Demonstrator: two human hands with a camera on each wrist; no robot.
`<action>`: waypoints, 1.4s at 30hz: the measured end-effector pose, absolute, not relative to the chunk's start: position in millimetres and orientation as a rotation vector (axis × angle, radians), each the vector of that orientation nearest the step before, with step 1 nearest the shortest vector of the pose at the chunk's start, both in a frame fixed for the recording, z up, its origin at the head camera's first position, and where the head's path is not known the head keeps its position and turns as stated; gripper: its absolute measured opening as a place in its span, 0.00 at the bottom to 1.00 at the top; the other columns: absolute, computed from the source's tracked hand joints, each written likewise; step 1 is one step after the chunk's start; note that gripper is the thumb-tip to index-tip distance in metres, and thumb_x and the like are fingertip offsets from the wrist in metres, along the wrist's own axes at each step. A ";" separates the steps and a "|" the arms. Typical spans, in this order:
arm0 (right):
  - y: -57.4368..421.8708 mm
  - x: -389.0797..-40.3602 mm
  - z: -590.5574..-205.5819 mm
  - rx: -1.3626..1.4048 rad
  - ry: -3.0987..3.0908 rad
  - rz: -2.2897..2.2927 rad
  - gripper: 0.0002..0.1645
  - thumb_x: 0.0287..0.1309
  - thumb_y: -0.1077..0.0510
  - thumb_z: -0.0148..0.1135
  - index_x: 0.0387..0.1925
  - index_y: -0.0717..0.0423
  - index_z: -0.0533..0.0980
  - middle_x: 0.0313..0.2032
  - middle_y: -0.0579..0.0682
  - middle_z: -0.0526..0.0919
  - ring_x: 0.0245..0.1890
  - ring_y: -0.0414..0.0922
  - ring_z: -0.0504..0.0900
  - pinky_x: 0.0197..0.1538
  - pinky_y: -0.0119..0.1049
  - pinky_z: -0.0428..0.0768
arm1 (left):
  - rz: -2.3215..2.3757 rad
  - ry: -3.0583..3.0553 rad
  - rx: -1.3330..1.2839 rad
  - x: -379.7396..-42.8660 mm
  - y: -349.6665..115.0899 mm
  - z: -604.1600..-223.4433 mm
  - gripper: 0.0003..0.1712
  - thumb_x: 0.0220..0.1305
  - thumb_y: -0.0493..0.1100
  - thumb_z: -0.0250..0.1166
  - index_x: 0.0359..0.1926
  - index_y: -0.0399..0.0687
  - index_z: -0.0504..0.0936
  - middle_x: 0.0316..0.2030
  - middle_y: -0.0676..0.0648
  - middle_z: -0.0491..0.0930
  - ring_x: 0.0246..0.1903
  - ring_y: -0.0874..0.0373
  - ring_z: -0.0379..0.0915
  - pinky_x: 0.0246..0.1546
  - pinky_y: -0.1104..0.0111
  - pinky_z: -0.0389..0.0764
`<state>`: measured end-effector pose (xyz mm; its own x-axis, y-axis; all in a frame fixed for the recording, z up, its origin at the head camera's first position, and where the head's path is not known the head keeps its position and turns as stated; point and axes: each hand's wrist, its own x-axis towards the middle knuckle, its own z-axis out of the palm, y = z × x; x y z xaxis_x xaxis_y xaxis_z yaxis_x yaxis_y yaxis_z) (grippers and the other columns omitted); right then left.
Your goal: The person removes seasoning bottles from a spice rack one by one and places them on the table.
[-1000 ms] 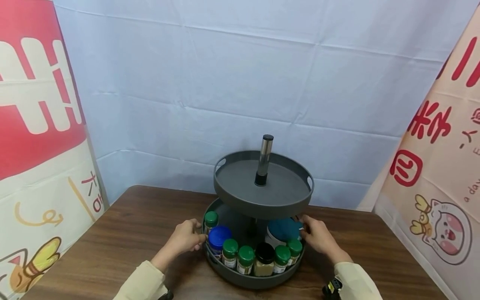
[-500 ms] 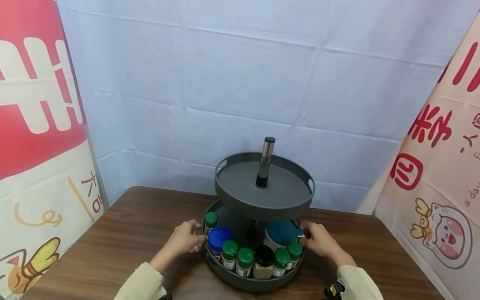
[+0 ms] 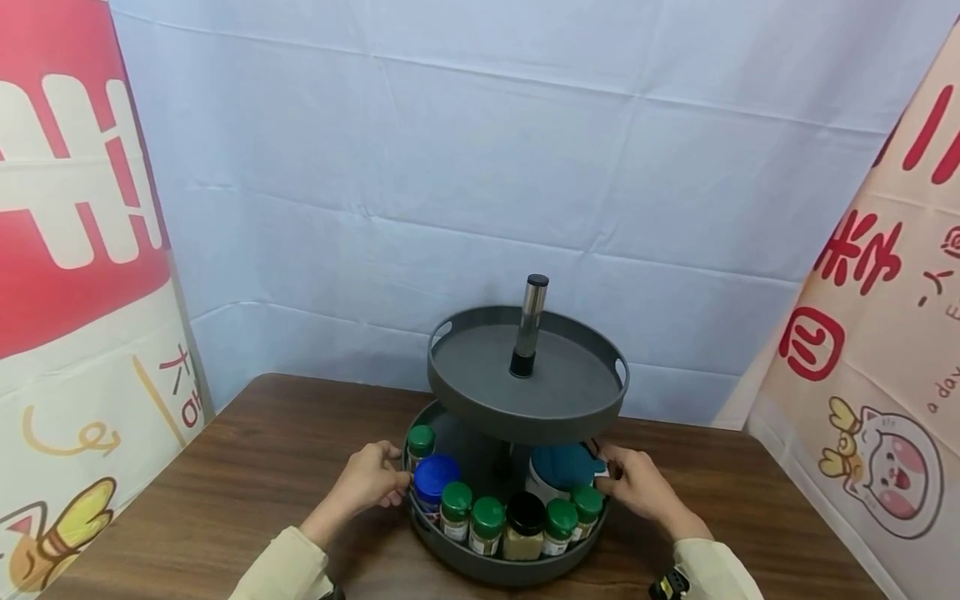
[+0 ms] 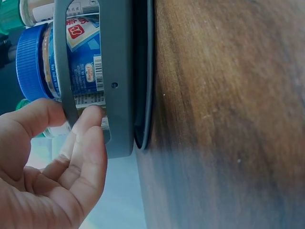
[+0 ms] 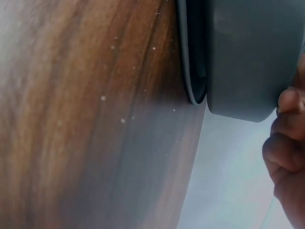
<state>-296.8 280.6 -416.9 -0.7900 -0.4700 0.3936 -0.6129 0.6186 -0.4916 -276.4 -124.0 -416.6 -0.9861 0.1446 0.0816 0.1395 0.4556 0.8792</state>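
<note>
My left grip [image 3: 367, 477] is pinched on the rim of this lower tray [image 3: 504, 572], blue-lidded jar [image 3: 436, 477] right beside it. My right grip [image 3: 641, 482]'s got the opposite side, next to a teal-topped tub [image 3: 561, 467]. Upper tray [image 3: 480, 371]'s between them, higher up.

Soft, even light fills the head view; the pole [image 3: 531, 321] glints, and shade covers the lower tray [image 3: 467, 448]. Bluish haze veils the left wrist view near six o'clock. The right wrist view blurs: table [image 5: 95, 114] washed out toward ten o'clock, right hand [image 5: 289, 157] dim at three.
</note>
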 end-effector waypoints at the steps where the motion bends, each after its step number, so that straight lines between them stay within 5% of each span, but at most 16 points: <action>1: 280.9 -296.1 -417.4 0.881 -2.613 0.925 0.14 0.47 0.71 0.62 0.27 0.50 0.70 0.17 0.37 0.64 0.16 0.33 0.61 0.20 0.32 0.63 | 1.625 2.668 0.258 -276.5 -123.9 -417.0 0.23 0.50 0.32 0.65 0.47 0.23 0.70 0.17 0.47 0.78 0.15 0.54 0.76 0.16 0.65 0.78; 15: 272.0 -280.6 -405.1 0.689 -2.607 1.174 0.13 0.57 0.71 0.56 0.24 0.55 0.65 0.14 0.44 0.64 0.13 0.40 0.69 0.18 0.33 0.69 | 1.671 2.622 0.233 -274.4 -123.6 -416.5 0.24 0.49 0.33 0.67 0.46 0.23 0.70 0.17 0.45 0.78 0.15 0.53 0.76 0.16 0.64 0.78; 20: 264.0 -270.4 -380.5 0.654 -2.569 1.130 0.13 0.55 0.72 0.56 0.23 0.56 0.66 0.13 0.44 0.66 0.12 0.38 0.67 0.17 0.32 0.68 | 1.657 2.629 0.236 -273.7 -122.5 -415.5 0.24 0.49 0.33 0.67 0.46 0.24 0.70 0.17 0.46 0.78 0.16 0.53 0.77 0.16 0.64 0.79; 42: 290.6 -280.8 -388.6 0.461 -2.557 1.164 0.10 0.54 0.68 0.59 0.25 0.55 0.68 0.14 0.45 0.64 0.13 0.40 0.66 0.18 0.32 0.66 | 1.631 2.622 0.234 -272.9 -125.0 -416.5 0.24 0.49 0.33 0.66 0.45 0.24 0.70 0.17 0.46 0.78 0.16 0.53 0.76 0.16 0.64 0.78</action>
